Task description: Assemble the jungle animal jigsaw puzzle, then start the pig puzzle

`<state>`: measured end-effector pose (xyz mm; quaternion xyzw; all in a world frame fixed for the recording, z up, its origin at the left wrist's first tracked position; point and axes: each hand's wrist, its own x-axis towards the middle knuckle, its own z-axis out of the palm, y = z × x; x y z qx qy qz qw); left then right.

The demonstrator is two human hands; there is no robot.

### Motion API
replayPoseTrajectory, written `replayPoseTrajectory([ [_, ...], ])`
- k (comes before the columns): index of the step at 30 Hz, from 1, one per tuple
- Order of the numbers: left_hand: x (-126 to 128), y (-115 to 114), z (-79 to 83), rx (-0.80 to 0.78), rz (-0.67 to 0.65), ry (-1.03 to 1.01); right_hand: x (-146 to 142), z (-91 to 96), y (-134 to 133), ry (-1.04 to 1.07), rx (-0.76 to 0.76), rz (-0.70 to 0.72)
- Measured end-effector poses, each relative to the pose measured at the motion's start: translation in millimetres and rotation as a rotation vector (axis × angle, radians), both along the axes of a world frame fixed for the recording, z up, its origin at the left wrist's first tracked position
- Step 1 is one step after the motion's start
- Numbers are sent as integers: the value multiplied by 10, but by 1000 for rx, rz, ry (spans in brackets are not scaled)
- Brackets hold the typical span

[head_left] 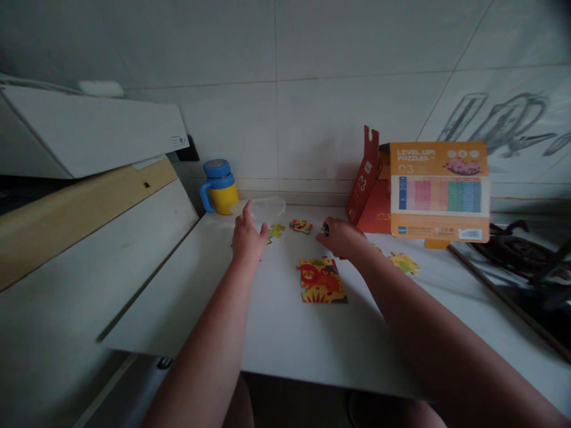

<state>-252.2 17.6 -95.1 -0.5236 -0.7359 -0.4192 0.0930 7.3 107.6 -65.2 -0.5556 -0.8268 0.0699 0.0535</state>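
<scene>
My left hand [248, 236] hovers with its fingers apart over the left group of pieces, beside some green puzzle pieces [276, 230]. Between the thumb and fingers of my right hand [341, 236] is a small dark puzzle piece [325, 228], mostly hidden. A joined section of puzzle [322, 280], red and yellow with a lion-like animal on it, lies on the white counter nearer to me. Further back, a small colourful stack of puzzle pieces [301, 226] sits between my hands. Yellow and green puzzle pieces [404, 263] lie right of my right forearm, which partly covers others.
An open orange-red puzzle box [439, 196] stands at the back right. A blue and yellow mug [222, 187] stands at the back left near a clear plastic bag [268, 207]. A gas stove [526, 255] borders the counter [276, 333] on the right; white boards [102, 128] lean at left.
</scene>
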Motion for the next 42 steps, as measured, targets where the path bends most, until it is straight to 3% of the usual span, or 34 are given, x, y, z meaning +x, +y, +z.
replayPoseTrajectory([
  [9,24,104,-164,-218,-206,177,364,118,-526,81,-8,-64],
  [13,-50,117,-186,-259,-143,173,397,40,-546,63,8,-68],
  [16,-99,40,-69,-244,-30,156,413,-2,-521,39,4,-69],
  [19,33,-65,136,-175,23,187,439,-10,-501,35,-6,-92],
  [22,377,-52,297,-265,-168,314,450,-13,-495,48,0,-97],
  [24,631,76,334,-374,-329,371,444,-23,-495,56,3,-84],
  [27,871,410,324,-524,-398,396,439,-47,-491,57,-4,-65],
  [33,808,1037,367,-826,-433,382,466,-76,-464,60,-24,-63],
  [37,752,1182,390,-842,-445,367,469,-67,-448,69,-29,-64],
  [42,771,1192,358,-765,-430,312,467,-59,-440,68,-37,-70],
])
